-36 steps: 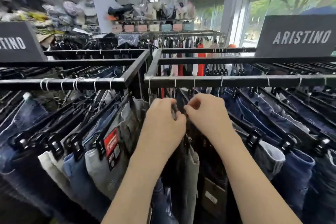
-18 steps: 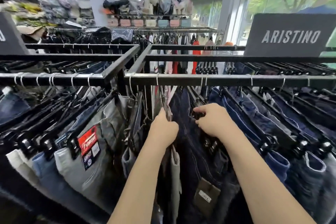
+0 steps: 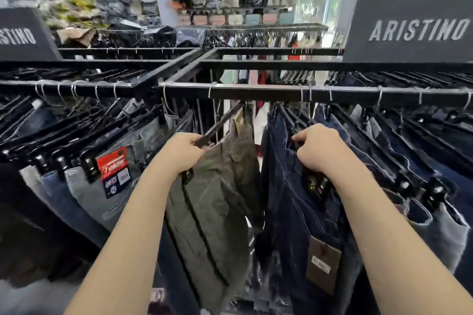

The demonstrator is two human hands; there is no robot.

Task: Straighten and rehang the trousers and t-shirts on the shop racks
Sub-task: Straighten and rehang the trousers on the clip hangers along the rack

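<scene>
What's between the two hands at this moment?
In the head view: the olive trousers, on the hanger that the left hand grips, then a narrow gap, then the dark jeans that the right hand grips.

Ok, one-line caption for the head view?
Left hand holds the olive trousers by their hanger; right hand grips the dark jeans beside them.

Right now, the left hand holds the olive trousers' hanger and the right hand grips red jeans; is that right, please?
Not quite: the head view shows the right hand gripping dark blue jeans, not red; the left hand does hold the hanger of the olive trousers.
</scene>
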